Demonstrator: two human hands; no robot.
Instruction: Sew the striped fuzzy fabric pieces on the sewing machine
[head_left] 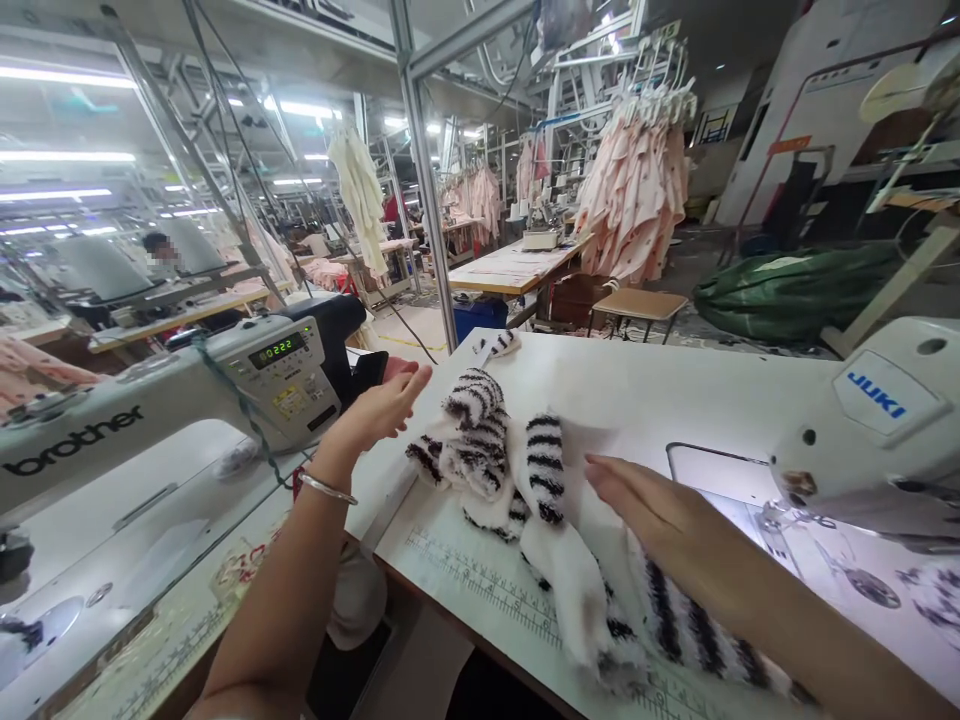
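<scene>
Black-and-white striped plush fabric pieces (480, 460) lie bunched on the white sewing table (622, 380). A longer striped piece (574, 590) trails toward the table's front edge. My left hand (384, 405), below which a silver bangle circles the wrist, is raised to the left of the bunch with its fingers stretched out and nothing in them. On the other side, my right hand (637, 500) hovers flat beside the fabric, fingers extended and empty. Another striped piece (690, 620) lies partly hidden under my right forearm.
A Brother sewing machine (172, 400) stands at the left, a JUKI machine (870, 430) at the right. Ruler markings (487, 590) run along the front edge. Beyond are a metal post (427, 180), a stool (641, 303), hanging pink garments (634, 190) and a green sack (795, 290).
</scene>
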